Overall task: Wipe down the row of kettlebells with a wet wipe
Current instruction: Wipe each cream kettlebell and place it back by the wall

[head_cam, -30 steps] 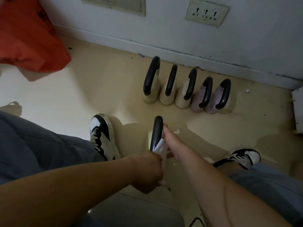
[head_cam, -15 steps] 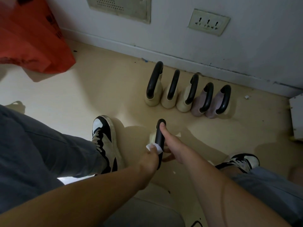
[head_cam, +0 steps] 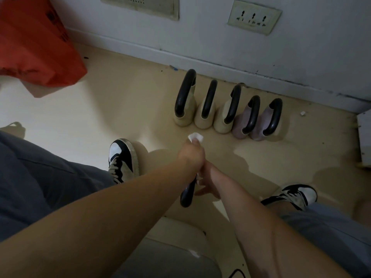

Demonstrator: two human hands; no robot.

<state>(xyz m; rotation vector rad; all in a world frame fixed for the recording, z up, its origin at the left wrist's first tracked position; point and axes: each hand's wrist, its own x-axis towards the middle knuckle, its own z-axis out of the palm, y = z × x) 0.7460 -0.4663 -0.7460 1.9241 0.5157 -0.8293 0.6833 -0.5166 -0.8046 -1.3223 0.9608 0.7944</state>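
Head view: the near kettlebell's black handle (head_cam: 186, 194) is steadied by the right hand (head_cam: 208, 181), its grip hidden, and the wet wipe (head_cam: 195, 136) is clenched over it by the left hand (head_cam: 190, 155). Handle wiping is judged underway; the row of five kettlebells (head_cam: 222, 122) by the wall is to be reached next.

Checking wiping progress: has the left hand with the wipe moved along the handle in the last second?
Yes. The left hand and wet wipe slid from the near end of the handle to its far end, toward the row of kettlebells.
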